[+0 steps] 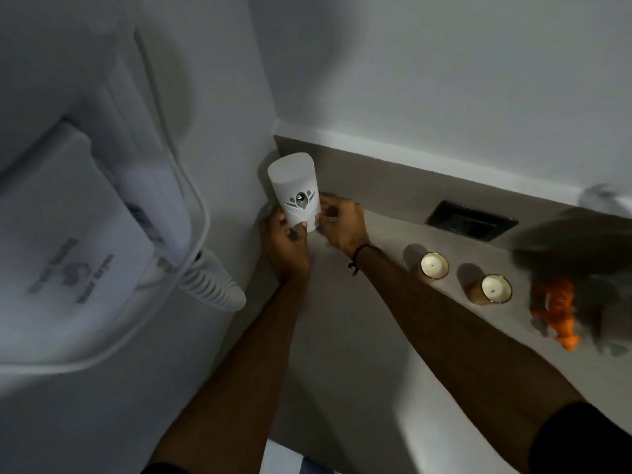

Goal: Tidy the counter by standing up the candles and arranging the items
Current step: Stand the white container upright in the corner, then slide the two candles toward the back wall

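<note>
A white wall unit (68,234) with a coiled hose (212,285) fills the left side, fixed to the wall (444,80). Below it the grey tabletop (342,319) runs from the corner out to the right, with a dark recessed socket (472,219) set at its back edge.

At the far right sits a blurred dark mass with something orange (554,309) hanging beneath it; what it is cannot be told.

2 bare forearms reach in from the bottom toward the corner. The left hand (284,244) and right hand (342,224) both grip the lower part of a white frosted cup (294,193), fingers (302,230) closed around its base from either side. The cup stands upright or slightly tilted, close to the corner where wall and tabletop meet; whether its base touches the tabletop cannot be told. It bears a grey lotus-like mark. A dark cord bracelet (359,256) circles the right wrist.

2 candles stand upright on the tabletop right of the hands: the near candle (434,265) and the far candle (496,289), apart from each other, each white wax in an amber glass.
</note>
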The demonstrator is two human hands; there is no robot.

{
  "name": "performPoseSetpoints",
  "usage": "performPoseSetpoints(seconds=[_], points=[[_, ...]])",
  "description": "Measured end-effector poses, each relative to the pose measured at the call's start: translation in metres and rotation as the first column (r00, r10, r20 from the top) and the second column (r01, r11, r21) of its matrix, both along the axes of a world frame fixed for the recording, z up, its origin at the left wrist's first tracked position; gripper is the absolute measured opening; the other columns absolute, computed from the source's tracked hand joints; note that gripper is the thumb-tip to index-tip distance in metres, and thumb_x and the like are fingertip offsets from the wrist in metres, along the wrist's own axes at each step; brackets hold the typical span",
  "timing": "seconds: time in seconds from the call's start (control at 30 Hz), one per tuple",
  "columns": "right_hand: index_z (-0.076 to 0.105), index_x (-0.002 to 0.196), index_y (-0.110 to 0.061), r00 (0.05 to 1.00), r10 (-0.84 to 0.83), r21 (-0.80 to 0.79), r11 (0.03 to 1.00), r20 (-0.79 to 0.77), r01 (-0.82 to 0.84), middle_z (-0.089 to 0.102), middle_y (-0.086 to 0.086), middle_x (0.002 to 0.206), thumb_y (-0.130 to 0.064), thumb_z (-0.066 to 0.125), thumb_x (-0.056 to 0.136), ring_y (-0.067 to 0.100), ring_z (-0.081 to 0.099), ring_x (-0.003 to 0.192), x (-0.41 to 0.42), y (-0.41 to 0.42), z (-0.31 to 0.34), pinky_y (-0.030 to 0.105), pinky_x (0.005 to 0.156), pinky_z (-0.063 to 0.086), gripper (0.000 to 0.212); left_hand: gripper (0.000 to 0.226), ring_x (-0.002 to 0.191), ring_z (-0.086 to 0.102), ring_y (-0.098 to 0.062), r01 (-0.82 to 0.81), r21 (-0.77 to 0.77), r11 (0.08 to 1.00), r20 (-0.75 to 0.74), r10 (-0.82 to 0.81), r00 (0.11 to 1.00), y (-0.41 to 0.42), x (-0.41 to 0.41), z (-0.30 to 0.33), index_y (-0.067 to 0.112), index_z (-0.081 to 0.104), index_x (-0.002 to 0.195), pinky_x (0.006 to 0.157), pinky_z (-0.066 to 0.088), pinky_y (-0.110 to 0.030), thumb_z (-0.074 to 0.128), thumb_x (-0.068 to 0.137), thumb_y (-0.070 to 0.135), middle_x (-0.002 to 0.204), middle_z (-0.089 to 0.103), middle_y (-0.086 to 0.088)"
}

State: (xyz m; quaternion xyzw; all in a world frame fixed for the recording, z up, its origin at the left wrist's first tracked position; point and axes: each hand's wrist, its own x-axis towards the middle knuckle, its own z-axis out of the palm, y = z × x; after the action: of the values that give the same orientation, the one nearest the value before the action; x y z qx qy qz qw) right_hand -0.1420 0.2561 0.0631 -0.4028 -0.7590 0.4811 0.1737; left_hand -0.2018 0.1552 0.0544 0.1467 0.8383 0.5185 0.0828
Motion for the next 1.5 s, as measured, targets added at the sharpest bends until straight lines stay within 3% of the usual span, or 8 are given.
performPoseSetpoints(seconds=[0.13, 0.3, 0.47, 0.67, 0.8, 1.03, 1.33, 1.5], points=[[0.069, 0.129, -0.012, 0.999, 0.027, 0.018, 1.0, -0.039, -0.026, 0.073, 0.007, 0.125, 0.003, 0.058, 0.088, 0.024, 0.067, 0.118, -0.015, 0.004, 0.001, 0.039, 0.106, 0.052, 0.045, 0.044, 0.116, 0.07, -0.04, -0.035, 0.034, 0.999, -0.047, 0.037, 0.998, 0.009, -0.013, 0.002, -0.004, 0.066, 0.128, 0.094, 0.063, -0.055, 0.075, 0.085, -0.001, 0.129, 0.07, -0.024], [0.069, 0.129, -0.009, 0.998, 0.016, -0.036, 0.999, -0.068, -0.019, 0.072, 0.009, 0.126, 0.01, 0.048, 0.083, 0.027, 0.066, 0.119, -0.027, 0.01, 0.001, 0.033, 0.107, 0.052, 0.053, 0.034, 0.107, 0.073, -0.041, -0.066, 0.021, 0.998, -0.079, 0.067, 0.995, 0.018, -0.015, 0.008, -0.009, 0.069, 0.118, 0.083, 0.047, -0.02, 0.077, 0.086, 0.001, 0.119, 0.073, -0.029], [0.066, 0.132, -0.009, 0.998, 0.064, -0.016, 0.998, -0.022, -0.065, 0.069, 0.011, 0.132, 0.009, 0.051, 0.085, 0.028, 0.063, 0.123, -0.023, 0.012, 0.002, 0.032, 0.11, 0.048, 0.053, 0.035, 0.117, 0.069, -0.042, -0.066, 0.009, 0.998, -0.1, 0.066, 0.993, 0.021, -0.007, 0.01, -0.012, 0.069, 0.122, 0.098, 0.055, -0.044, 0.073, 0.09, 0.001, 0.126, 0.072, -0.03], [0.073, 0.122, -0.01, 0.983, -0.18, -0.038, 0.983, 0.033, 0.181, 0.075, 0.008, 0.121, 0.0, 0.056, 0.087, 0.022, 0.069, 0.116, 0.041, -0.023, 0.003, 0.034, 0.108, 0.05, 0.04, 0.02, 0.106, 0.074, -0.042, -0.103, -0.05, 0.993, 0.131, 0.108, 0.985, 0.004, 0.016, -0.004, -0.011, 0.074, 0.105, 0.093, 0.051, -0.036, 0.06, 0.091, -0.01, 0.109, 0.077, -0.031], [0.08, 0.1, -0.007, 0.961, -0.267, 0.054, 0.963, 0.071, 0.263, 0.079, 0.012, 0.104, -0.002, 0.066, 0.083, 0.029, 0.074, 0.101, 0.12, -0.07, -0.002, 0.037, 0.094, 0.055, 0.022, 0.028, 0.116, 0.072, -0.038, 0.124, -0.11, 0.986, 0.242, -0.095, 0.966, -0.028, 0.071, -0.024, -0.006, 0.074, 0.115, 0.105, 0.048, -0.024, 0.062, 0.09, -0.009, 0.118, 0.077, -0.026], [0.077, 0.094, -0.012, 0.826, -0.496, 0.098, 0.867, 0.268, 0.489, 0.078, 0.007, 0.091, -0.014, 0.068, 0.086, 0.029, 0.072, 0.087, 0.26, -0.104, -0.02, 0.033, 0.082, 0.054, 0.013, 0.043, 0.114, 0.071, -0.039, 0.458, -0.043, 0.888, 0.323, -0.421, 0.848, -0.025, 0.157, -0.03, -0.004, 0.065, 0.135, 0.104, 0.06, -0.054, 0.067, 0.093, -0.006, 0.127, 0.072, -0.024], [0.05, 0.137, -0.016, 0.641, -0.743, -0.037, 0.647, 0.196, 0.761, 0.07, 0.004, 0.119, -0.045, 0.084, 0.074, 0.024, 0.069, 0.107, 0.293, -0.04, -0.02, 0.043, 0.099, 0.057, 0.078, 0.066, 0.122, 0.066, -0.023, 0.597, -0.053, 0.801, 0.249, -0.568, 0.784, 0.033, 0.187, -0.019, 0.01, 0.061, 0.143, 0.099, 0.058, -0.025, 0.083, 0.082, -0.002, 0.142, 0.066, -0.011], [0.065, 0.125, -0.014, 0.699, -0.69, 0.08, 0.72, 0.189, 0.69, 0.071, 0.008, 0.124, -0.038, 0.084, 0.077, 0.028, 0.067, 0.114, 0.285, -0.008, -0.024, 0.042, 0.096, 0.058, 0.057, 0.052, 0.113, 0.072, -0.023, 0.554, -0.044, 0.831, 0.159, -0.542, 0.825, 0.056, 0.188, -0.019, 0.005, 0.071, 0.127, 0.076, 0.054, 0.0, 0.088, 0.078, -0.001, 0.126, 0.075, -0.012]])
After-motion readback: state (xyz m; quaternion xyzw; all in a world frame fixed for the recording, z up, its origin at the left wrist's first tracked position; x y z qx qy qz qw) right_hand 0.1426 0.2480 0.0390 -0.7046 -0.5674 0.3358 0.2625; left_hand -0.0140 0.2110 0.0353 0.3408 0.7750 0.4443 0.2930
